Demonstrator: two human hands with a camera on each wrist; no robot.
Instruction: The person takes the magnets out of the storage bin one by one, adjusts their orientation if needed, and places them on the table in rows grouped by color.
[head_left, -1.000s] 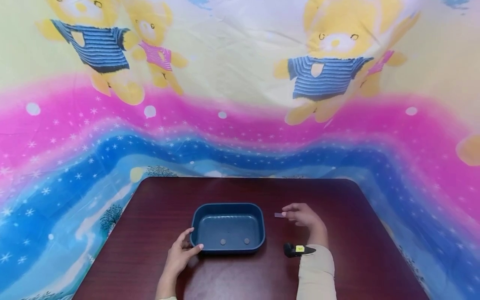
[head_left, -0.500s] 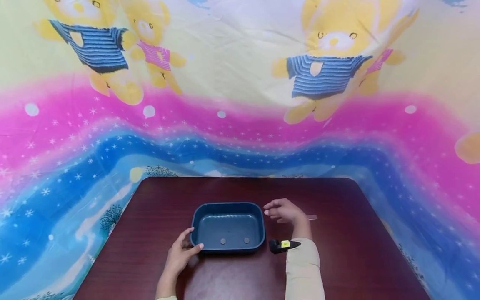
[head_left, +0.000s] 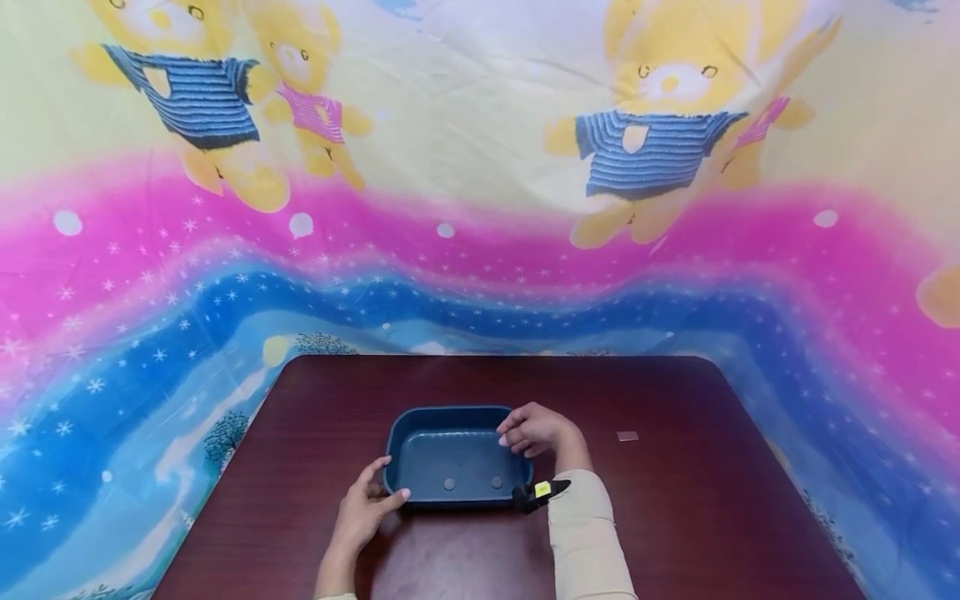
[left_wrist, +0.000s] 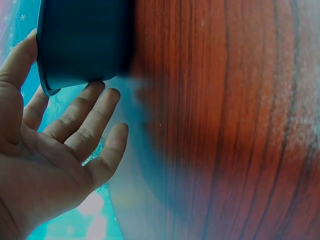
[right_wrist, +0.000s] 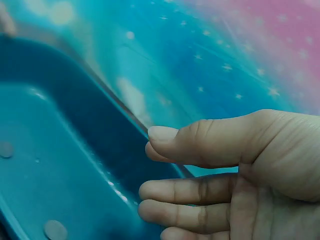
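Note:
In the head view, my left hand (head_left: 360, 512) holds the near left corner of a dark blue plastic tub (head_left: 395, 442). Its thumb is on the near side and its index fingertip at the left rim. The left wrist view shows that hand's other fingers under or beside the tub's wall (left_wrist: 82, 45). My right hand (head_left: 540, 429) hovers over the tub's right end, thumb and index finger brought together. The right wrist view shows nothing clearly between those fingertips; something small could be hidden. Two small round coin-like discs (head_left: 449, 484) (right_wrist: 55, 230) lie on the tub's floor.
A small, see-through rectangular piece (head_left: 627, 436) lies to the right of my right forearm on the dark red wooden table (head_left: 675, 517). A black wrist camera (head_left: 531, 495) sits at the right cuff. Behind the table hangs a bear-printed cloth (head_left: 480, 275).
My right hand has moved left from beside the tub to over its right end. The see-through piece formerly at its fingertips no longer shows there; one now shows farther right. My left hand stays put.

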